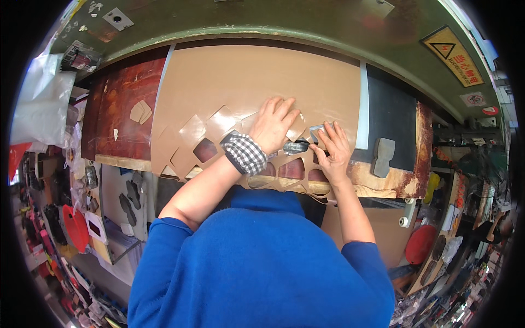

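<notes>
A large tan sheet (246, 71), like leather, lies over the bench, with rows of cut-out holes along its near part. My left hand (275, 124) rests flat on the sheet with its fingers stretched forward; a black-and-white checked cuff (247, 153) covers that wrist. To its right, the thumb and fingers of my right hand (332, 148) close around a small silvery metal cutting die (316, 132) standing on the sheet. Between the hands shows a dark, shiny patch (296, 146), whose nature I cannot make out. Narrow strips of the sheet hang at the bench's front edge.
Several loose tan cut pieces (141, 111) lie on the red-brown board (123, 90) at left. A grey sole-shaped block (384, 157) sits on the black mat (389, 117) at right. Beyond the sheet, a green machine beam (262, 19) spans the bench. Crowded shelves flank both sides.
</notes>
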Action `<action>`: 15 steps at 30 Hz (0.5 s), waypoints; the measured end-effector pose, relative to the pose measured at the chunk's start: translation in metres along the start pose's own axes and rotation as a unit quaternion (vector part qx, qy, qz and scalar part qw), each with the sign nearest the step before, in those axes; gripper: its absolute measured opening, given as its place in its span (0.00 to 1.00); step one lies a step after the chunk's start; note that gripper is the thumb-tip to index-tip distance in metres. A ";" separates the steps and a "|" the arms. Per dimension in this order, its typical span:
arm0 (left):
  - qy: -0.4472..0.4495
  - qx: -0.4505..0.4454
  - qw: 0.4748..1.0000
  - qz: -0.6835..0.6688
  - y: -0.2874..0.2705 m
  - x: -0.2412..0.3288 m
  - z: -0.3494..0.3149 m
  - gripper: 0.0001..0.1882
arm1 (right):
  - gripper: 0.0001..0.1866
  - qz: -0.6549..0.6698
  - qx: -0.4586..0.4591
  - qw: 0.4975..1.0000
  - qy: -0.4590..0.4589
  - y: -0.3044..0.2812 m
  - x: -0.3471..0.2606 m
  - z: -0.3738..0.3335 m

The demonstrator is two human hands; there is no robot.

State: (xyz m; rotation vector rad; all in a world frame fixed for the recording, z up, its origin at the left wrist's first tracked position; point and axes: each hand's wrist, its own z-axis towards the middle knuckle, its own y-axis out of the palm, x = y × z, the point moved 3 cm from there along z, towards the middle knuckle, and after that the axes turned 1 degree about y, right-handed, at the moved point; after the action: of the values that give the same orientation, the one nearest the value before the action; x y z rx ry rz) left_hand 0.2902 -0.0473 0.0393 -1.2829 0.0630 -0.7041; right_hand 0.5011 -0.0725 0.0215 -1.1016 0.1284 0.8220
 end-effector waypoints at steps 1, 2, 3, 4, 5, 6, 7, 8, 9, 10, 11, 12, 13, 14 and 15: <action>0.022 0.006 0.999 0.031 -0.001 0.000 0.000 0.35 | 0.17 0.059 0.020 0.996 0.061 -0.001 0.004 0.000; 0.014 -0.018 0.999 0.029 0.000 -0.002 0.001 0.36 | 0.14 0.118 0.038 0.986 0.114 -0.002 0.008 -0.001; 0.021 -0.022 0.999 0.025 -0.001 -0.004 0.001 0.37 | 0.11 0.178 0.057 0.968 0.167 -0.001 0.010 -0.002; 0.018 -0.036 0.999 0.023 -0.001 -0.005 0.001 0.38 | 0.11 0.189 0.067 0.964 0.177 -0.001 0.010 -0.002; 0.027 -0.046 0.998 0.032 -0.001 -0.007 0.000 0.40 | 0.10 0.200 0.078 0.959 0.186 0.000 0.009 -0.002; 0.041 -0.038 0.998 0.028 -0.001 -0.008 -0.001 0.41 | 0.10 0.207 0.088 0.954 0.198 0.001 0.008 -0.002; 0.045 -0.045 0.998 0.028 0.000 -0.009 -0.002 0.41 | 0.11 0.165 0.103 0.964 0.181 0.001 0.006 0.000; 0.055 -0.042 0.997 0.027 0.001 -0.009 -0.005 0.41 | 0.11 0.197 0.134 0.938 0.253 0.001 0.009 -0.001; 0.061 -0.026 0.997 0.030 0.001 -0.008 -0.007 0.39 | 0.11 0.222 0.151 0.904 0.333 0.002 0.012 -0.002; 0.048 -0.036 0.998 0.023 0.003 -0.008 -0.010 0.37 | 0.12 0.234 0.164 0.851 0.441 0.003 0.017 -0.005; 0.045 -0.026 0.999 0.008 0.003 -0.005 -0.013 0.35 | 0.15 0.305 0.237 0.821 0.421 0.001 0.018 -0.002; 0.040 -0.026 0.999 -0.003 0.004 -0.004 -0.014 0.33 | 0.16 0.358 0.308 0.790 0.392 -0.003 0.019 0.001; 0.027 0.020 0.999 -0.041 0.000 -0.003 -0.014 0.26 | 0.16 0.405 0.335 0.749 0.404 -0.003 0.022 0.003; -0.015 0.018 0.993 -0.115 -0.002 -0.008 -0.012 0.25 | 0.16 0.457 0.361 0.721 0.375 -0.004 0.024 0.007; -0.063 0.003 0.982 -0.179 -0.005 -0.015 -0.008 0.24 | 0.17 0.456 0.370 0.715 0.379 -0.003 0.025 0.009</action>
State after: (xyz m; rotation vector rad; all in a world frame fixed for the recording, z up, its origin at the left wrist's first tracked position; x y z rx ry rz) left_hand 0.2729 -0.0470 0.0366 -1.3442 -0.2802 -0.9250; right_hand 0.5181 -0.0521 0.0164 -0.4627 1.6772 0.9694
